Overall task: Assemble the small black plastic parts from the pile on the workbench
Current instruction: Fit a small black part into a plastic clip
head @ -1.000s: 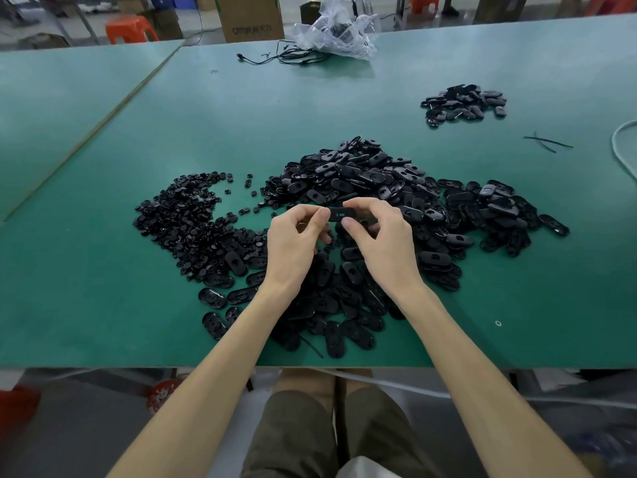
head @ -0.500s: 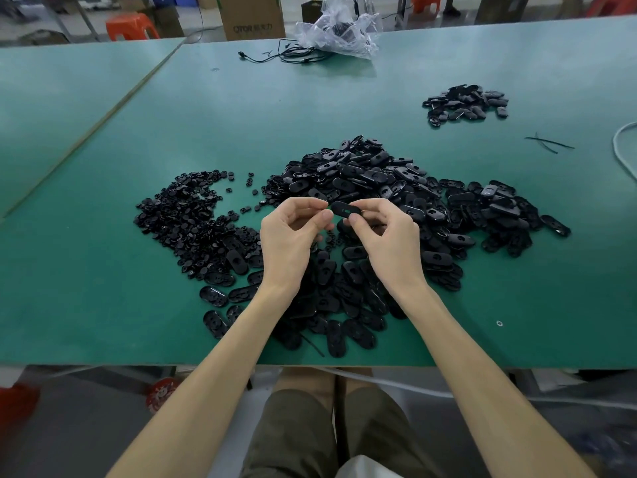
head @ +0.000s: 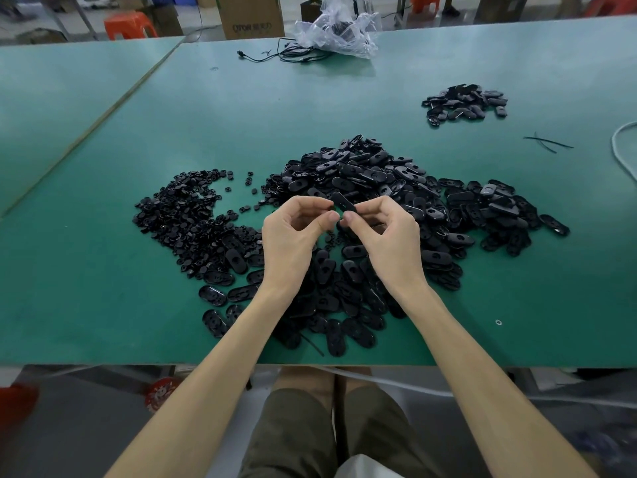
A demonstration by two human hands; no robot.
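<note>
A big pile of black oval plastic shells [head: 372, 181] covers the middle of the green workbench [head: 103, 298], with a heap of small round black pieces [head: 186, 215] to its left. Above the pile my right hand [head: 386, 243] pinches one oval shell [head: 343, 203] between thumb and fingers. My left hand [head: 293, 236] meets it fingertip to fingertip, fingers curled at the shell's left end; whether it holds a small piece there is hidden.
A smaller heap of black parts [head: 465, 103] lies at the far right. A clear plastic bag [head: 341, 29] and black cables [head: 282, 55] sit at the back edge. Thin black strips [head: 548, 143] and a white cord [head: 620, 153] lie at the right.
The oval shell has turned from lying flat between my fingers to tilted, and both hands have shifted slightly while working on it. The piles are unchanged.
</note>
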